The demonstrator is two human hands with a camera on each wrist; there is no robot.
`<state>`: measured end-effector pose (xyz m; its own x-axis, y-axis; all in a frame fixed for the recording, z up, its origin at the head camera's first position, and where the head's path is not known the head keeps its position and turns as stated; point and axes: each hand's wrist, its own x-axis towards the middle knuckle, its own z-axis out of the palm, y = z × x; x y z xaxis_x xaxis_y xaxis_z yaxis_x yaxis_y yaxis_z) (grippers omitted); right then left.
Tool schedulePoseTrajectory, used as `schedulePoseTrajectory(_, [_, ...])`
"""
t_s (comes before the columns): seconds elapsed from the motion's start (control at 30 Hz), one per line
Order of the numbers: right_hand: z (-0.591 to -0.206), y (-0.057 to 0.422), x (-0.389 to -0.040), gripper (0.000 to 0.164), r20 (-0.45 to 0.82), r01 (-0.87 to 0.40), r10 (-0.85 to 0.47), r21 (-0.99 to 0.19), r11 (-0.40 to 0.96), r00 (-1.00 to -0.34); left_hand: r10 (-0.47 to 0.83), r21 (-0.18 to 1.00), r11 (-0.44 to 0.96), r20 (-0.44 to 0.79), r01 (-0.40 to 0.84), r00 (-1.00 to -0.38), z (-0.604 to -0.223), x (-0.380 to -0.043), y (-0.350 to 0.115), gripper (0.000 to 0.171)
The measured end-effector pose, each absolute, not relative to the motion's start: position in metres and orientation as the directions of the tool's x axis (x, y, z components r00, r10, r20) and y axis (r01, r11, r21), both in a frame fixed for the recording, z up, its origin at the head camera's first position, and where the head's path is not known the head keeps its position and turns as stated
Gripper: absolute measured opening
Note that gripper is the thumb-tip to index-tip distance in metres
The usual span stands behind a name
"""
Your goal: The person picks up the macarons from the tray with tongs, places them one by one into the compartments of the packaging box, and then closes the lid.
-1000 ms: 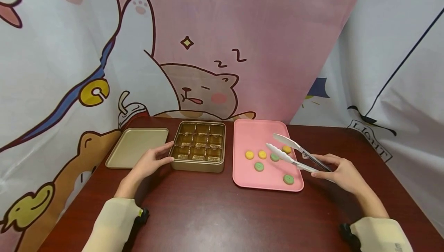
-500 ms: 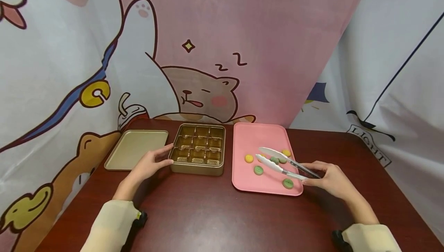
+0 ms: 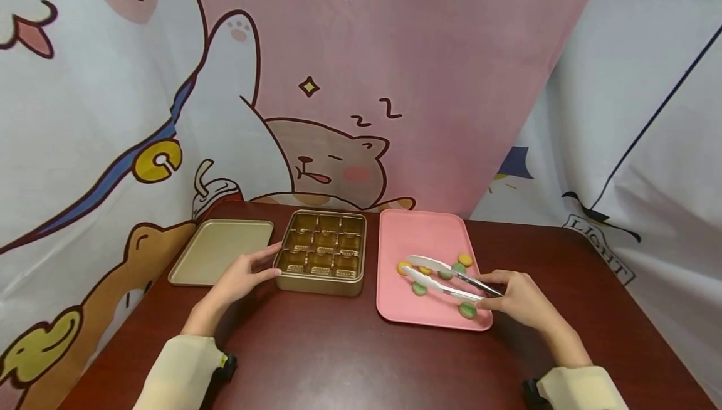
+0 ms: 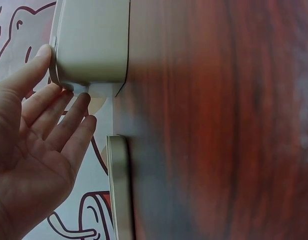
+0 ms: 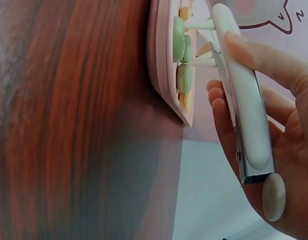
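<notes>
My right hand (image 3: 521, 300) holds a pair of tongs (image 3: 431, 283) with white tips, thumb on one arm and fingers on the other. The tong tips stand apart over the pink tray (image 3: 423, 228), among small round cookie-like pieces. Several are green (image 3: 467, 310) and several yellow (image 3: 465, 260); the tongs partly hide some. With fingers extended, my left hand (image 3: 239, 281) touches the left side of a gold tin (image 3: 319, 286). Inside the tin a gold divider forms a grid of square compartments with nothing in them. The left wrist view shows thumb and fingers at the tin's corner (image 4: 94, 50).
A flat gold lid (image 3: 220, 253) lies left of the tin, behind my left hand. All rests on a dark red-brown wooden table (image 3: 338, 353). A cartoon-printed cloth (image 3: 451, 84) hangs at the back and sides.
My right hand has moved left and the tongs' tips have come over the left part of the pink tray. My left hand stays at the tin. The head view has tilted up slightly.
</notes>
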<state>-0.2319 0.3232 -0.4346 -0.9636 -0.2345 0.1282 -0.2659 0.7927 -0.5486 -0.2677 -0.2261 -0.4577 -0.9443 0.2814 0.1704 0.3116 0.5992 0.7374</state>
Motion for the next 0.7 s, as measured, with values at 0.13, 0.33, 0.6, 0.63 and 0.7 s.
schedulePoseTrajectory(0.13, [-0.432,0.319,-0.232,0.046,0.119,-0.264,-0.238,-0.542,0.798,-0.964,0.281,0.743,0.593,0.168,0.309,-0.945,-0.458,-0.267,-0.225,0.059])
schedulePoseTrajectory(0.33, [-0.423,0.315,-0.232,0.049,0.094,-0.284,-0.279,-0.543,0.79,-0.956,0.28,0.748,0.59,0.164,0.304,-0.946,-0.457,-0.267,-0.225,0.059])
schedulePoseTrajectory(0.6, [-0.422,0.314,-0.236,0.048,0.121,-0.289,-0.267,-0.526,0.8,-0.956,0.277,0.754,0.585,0.16,0.299,-0.947,-0.457,-0.266,-0.224,0.059])
schedulePoseTrajectory(0.63, [-0.422,0.314,-0.236,0.048,0.126,-0.294,-0.269,-0.526,0.798,-0.955,0.277,0.754,0.585,0.16,0.299,-0.947,-0.457,-0.267,-0.224,0.059])
schedulePoseTrajectory(0.7, [-0.423,0.312,-0.236,0.048,0.127,-0.298,-0.274,-0.53,0.794,-0.953,0.276,0.754,0.586,0.158,0.296,-0.948,-0.457,-0.268,-0.224,0.059])
